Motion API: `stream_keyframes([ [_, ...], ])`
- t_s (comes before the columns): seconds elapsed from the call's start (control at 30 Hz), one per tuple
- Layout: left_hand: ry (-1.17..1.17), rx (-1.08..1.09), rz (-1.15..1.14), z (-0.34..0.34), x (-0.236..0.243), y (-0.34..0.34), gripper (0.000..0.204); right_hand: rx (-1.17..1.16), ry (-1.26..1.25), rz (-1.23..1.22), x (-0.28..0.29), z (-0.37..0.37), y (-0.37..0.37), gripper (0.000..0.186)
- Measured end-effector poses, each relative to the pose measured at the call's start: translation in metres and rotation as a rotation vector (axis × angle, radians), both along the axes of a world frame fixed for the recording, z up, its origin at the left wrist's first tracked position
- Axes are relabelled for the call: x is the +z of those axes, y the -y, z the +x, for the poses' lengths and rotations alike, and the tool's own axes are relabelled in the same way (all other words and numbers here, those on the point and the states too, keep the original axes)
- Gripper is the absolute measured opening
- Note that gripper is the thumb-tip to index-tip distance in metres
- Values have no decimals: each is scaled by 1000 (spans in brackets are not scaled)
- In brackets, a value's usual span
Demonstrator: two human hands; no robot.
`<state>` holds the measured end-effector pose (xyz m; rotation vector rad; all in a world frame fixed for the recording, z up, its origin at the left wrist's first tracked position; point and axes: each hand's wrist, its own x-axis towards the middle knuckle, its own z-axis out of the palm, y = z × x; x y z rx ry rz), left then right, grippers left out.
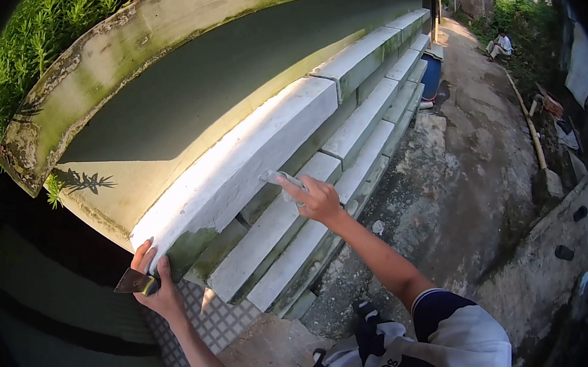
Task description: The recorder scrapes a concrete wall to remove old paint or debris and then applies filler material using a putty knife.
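Note:
My left hand (160, 293) is closed around a putty knife with a dark, broad blade (130, 282) and a black and yellow handle. Its fingertips rest against the near end of a long concrete block (235, 153). That block is coated white on its top and most of its front; a bare, greenish patch (191, 246) shows at the near lower corner. My right hand (316, 199) pinches a pale grey, flat-looking piece (292, 184) whose kind I cannot make out. Its tip meets or nearly meets the lower front edge of the white block.
Stepped rows of concrete blocks (365, 114) run away to the right. A mossy planter rim (154, 21) with green plants (38, 52) curves above. Alongside lies a dirt path (473, 147), where a person (499, 45) sits far off near a blue barrel (431, 77). Tiles (204, 317) lie below left.

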<state>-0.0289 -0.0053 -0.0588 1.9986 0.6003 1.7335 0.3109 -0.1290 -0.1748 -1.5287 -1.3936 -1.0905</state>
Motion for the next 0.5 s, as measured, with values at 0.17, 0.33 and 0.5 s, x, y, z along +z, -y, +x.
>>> stream_keyframes([
  [0.17,14,-10,-9,1,-2,1,25,-178,-181,-48,0,98,27,80],
  [0.33,-18,-8,16,0,-8,-2,22,-172,-641,178,12,130,32,61],
  [0.5,-4,4,34,-5,-11,-7,23,194,-546,300,43,42,0,62],
])
